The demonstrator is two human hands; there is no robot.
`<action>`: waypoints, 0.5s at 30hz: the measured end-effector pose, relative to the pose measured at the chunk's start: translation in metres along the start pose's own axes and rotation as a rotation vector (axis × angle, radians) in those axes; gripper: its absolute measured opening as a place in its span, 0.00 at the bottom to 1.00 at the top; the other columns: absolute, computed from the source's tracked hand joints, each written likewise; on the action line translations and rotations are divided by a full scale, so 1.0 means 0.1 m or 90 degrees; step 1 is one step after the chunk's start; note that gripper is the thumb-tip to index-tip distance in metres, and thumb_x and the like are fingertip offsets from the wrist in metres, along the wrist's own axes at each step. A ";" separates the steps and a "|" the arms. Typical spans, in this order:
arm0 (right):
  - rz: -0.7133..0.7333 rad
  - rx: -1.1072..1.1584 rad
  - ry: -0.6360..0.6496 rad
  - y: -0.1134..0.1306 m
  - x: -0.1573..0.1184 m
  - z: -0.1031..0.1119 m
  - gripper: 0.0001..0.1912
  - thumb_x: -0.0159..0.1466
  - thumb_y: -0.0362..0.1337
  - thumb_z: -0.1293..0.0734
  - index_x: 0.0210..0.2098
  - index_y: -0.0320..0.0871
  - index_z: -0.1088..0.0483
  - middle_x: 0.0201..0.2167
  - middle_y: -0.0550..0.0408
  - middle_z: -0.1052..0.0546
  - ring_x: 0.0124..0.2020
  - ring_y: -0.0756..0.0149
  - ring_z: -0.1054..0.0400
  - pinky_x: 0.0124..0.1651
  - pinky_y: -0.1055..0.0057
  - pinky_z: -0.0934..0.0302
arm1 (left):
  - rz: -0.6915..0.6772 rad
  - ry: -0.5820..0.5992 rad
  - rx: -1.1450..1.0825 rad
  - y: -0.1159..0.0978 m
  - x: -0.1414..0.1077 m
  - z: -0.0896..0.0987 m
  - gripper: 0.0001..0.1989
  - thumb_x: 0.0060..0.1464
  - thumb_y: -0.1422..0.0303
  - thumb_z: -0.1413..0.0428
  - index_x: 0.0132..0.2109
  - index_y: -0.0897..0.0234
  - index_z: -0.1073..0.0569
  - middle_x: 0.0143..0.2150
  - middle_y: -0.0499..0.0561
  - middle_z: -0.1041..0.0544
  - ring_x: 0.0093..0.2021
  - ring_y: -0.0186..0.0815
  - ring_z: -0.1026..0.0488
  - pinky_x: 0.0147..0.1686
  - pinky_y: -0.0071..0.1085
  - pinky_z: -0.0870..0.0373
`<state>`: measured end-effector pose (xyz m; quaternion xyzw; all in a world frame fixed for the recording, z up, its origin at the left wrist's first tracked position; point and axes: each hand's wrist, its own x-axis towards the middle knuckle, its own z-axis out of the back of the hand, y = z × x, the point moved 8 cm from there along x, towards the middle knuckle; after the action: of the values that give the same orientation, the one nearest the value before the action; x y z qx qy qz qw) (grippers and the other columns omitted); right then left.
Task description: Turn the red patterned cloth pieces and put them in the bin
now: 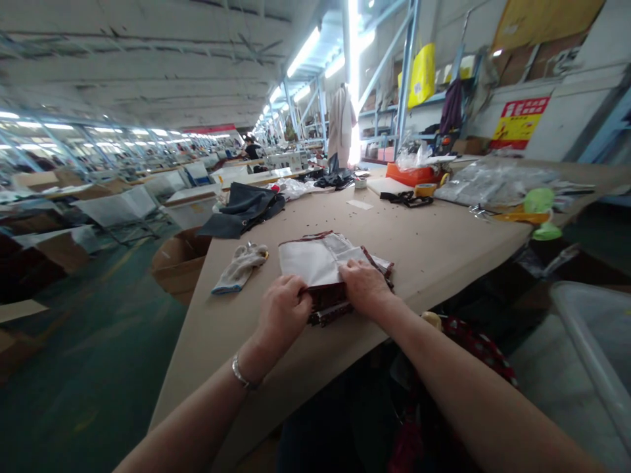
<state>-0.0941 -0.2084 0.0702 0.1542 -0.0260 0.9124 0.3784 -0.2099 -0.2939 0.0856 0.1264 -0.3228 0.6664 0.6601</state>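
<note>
A stack of dark red patterned fabric pieces [329,299] with white lining [315,261] on top lies near the front edge of the brown worktable [434,249]. My left hand [282,314] grips the stack's near left corner, fingers curled on the cloth. On the stack's near right part my right hand [365,286] presses down flat. A bracelet is on my left wrist.
A grey work glove [240,267] lies left of the stack. Dark garments [244,209] sit further back on the left. Plastic bags [488,184], an orange tray [411,173], tape and a green object [539,210] are at the right. Cardboard boxes [180,259] stand on the floor.
</note>
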 end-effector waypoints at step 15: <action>-0.115 0.410 0.038 -0.41 -2.46 -0.91 0.14 0.59 0.32 0.41 0.36 0.52 0.25 0.24 0.56 0.23 0.24 0.64 0.28 0.26 0.73 0.35 | 0.751 0.186 -1.021 -0.86 -1.48 -1.22 0.14 0.39 0.67 0.37 0.33 0.63 0.32 0.27 0.45 0.27 0.25 0.30 0.30 0.21 0.25 0.30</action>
<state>0.0743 -0.3321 -0.0928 0.2406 0.2888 0.8405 0.3903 -0.0811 -0.3454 -0.0724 -0.6183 -0.6033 0.4816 0.1478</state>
